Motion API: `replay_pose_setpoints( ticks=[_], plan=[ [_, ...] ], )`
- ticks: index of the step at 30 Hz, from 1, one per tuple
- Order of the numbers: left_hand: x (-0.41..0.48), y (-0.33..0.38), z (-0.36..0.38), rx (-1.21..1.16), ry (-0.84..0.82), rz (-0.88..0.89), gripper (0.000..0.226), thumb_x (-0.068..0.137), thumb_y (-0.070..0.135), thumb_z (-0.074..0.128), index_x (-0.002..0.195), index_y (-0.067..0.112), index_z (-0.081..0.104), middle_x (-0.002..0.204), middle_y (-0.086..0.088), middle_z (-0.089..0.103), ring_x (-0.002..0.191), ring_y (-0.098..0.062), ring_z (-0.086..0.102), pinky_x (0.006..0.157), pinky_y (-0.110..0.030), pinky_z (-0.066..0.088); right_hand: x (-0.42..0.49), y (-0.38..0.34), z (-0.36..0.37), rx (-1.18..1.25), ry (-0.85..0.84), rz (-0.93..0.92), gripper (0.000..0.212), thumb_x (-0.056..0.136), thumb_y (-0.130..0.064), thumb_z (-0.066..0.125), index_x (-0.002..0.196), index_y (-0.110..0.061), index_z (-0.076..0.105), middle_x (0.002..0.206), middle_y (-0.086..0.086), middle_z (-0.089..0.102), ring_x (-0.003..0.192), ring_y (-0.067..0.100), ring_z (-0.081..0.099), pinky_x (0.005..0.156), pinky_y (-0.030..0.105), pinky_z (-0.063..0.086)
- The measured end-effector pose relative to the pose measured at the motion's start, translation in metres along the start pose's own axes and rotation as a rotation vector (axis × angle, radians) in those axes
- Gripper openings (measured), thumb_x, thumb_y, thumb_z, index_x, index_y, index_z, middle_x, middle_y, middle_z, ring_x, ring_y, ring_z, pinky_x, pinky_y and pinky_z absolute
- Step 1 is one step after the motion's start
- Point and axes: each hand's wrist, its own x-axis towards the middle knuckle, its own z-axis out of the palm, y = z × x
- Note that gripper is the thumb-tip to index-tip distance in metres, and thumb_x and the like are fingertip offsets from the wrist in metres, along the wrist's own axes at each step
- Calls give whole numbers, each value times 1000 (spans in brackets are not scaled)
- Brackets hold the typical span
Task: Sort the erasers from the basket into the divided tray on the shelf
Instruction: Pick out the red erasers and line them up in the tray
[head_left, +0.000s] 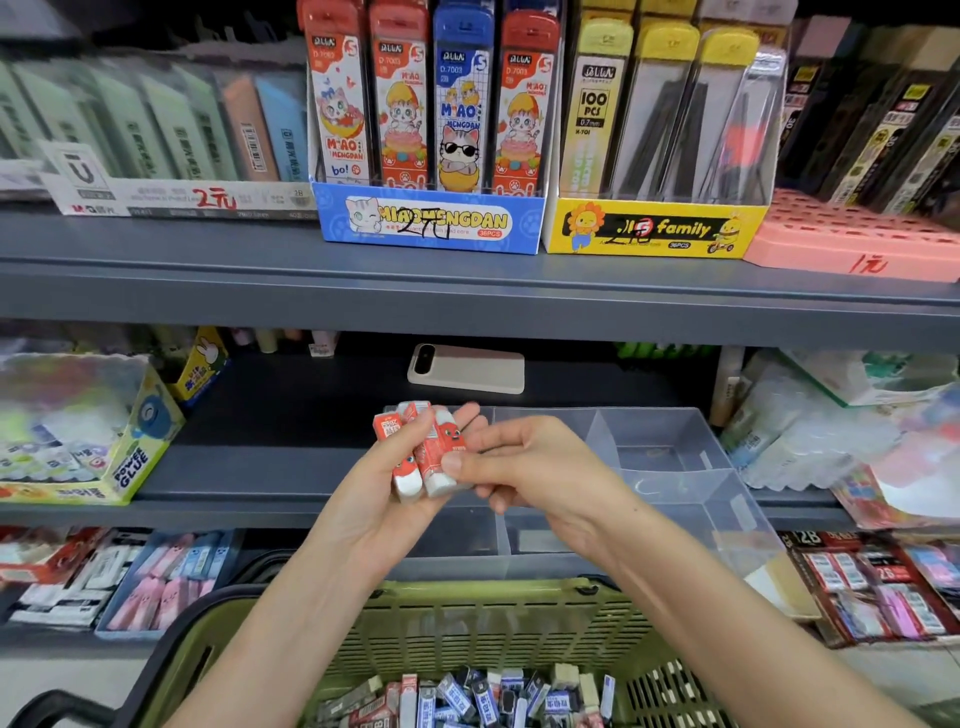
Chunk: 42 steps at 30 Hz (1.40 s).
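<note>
Holding: the left hand (387, 512) is cupped palm-up, its fingers curled round a small bunch of red erasers (427, 451) in red-and-white sleeves.
Right hand: the right hand (537, 465) meets the bunch from the right, with its thumb and bent fingers pinching the lower end of one eraser.
Bunch position: held in the air in front of the left part of the divided tray, above the basket.
Divided tray: the clear plastic divided tray (675, 441) sits on the grey shelf (249, 467) behind both hands.
Basket: the green slotted basket (467, 623) is below the forearms and holds a heap of loose erasers (467, 696) in blue, black and red sleeves.
Behind the tray: a phone (466, 370) lies flat on the same shelf.
Shelf above: a blue display box (431, 221) stands beside a yellow display box (654, 228).
</note>
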Motion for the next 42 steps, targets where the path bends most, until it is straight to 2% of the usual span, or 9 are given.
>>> replay_pose_setpoints(
  ticks=[5,9,16,21,24,31,33,36,42],
  plan=[
    [-1,5,-8,14,90,74,23,71,15,63,90,2,57,94,-21,72,88,-29,72,70,-40,60,9,-2,-13,25,72,-16,6,78,-8,72,78,-3,71,62,5,67,47,7,53,43,17,44],
    [-8,29,-36,153,278,246,25,70,22,67,90,9,60,67,-6,70,63,-14,70,54,-25,55,36,-9,-15,-174,100,81,8,79,-7,71,74,-2,68,63,7,66,47,9,54,42,16,46],
    [-13,35,-57,311,269,310,26,69,27,69,92,15,63,73,-5,72,70,-15,71,57,-26,56,89,-12,24,-726,-35,336,34,88,-11,61,57,-10,47,27,-6,41,20,4,34,28,7,23],
    [-14,33,-58,259,227,246,27,69,28,70,90,12,62,69,-2,69,66,-12,69,56,-26,55,107,-5,37,-1148,-175,432,32,91,-20,56,60,-14,47,53,-1,45,46,11,35,44,18,30],
    [-16,34,-58,238,200,221,34,67,30,72,92,10,61,66,-1,65,65,-12,68,58,-28,55,110,-1,38,-1126,-121,405,32,85,-24,65,59,-15,49,55,-1,46,43,11,36,40,17,31],
    [-18,33,-59,230,151,178,36,71,24,69,99,4,60,68,-8,70,66,-20,70,60,-30,57,97,-16,34,-1104,-94,307,32,99,-19,41,72,-6,54,62,5,55,46,14,46,46,19,39],
    [-19,33,-57,249,134,184,33,72,22,69,97,2,60,67,-10,69,62,-20,69,58,-29,56,85,-17,34,-864,-22,88,28,96,-22,47,83,-3,63,64,6,60,48,14,51,46,19,40],
    [-22,33,-53,293,95,189,37,72,23,68,100,1,62,74,-13,72,63,-19,70,54,-26,55,56,-18,39,-399,-135,-102,25,93,-29,56,92,-7,69,69,5,62,50,8,50,43,17,39],
    [-27,31,-43,375,6,158,40,75,28,64,104,2,61,75,-12,71,59,-17,68,51,-25,53,32,-15,37,-252,-177,-141,10,86,-21,66,82,-14,71,66,1,63,58,9,52,46,18,38]
  ],
)
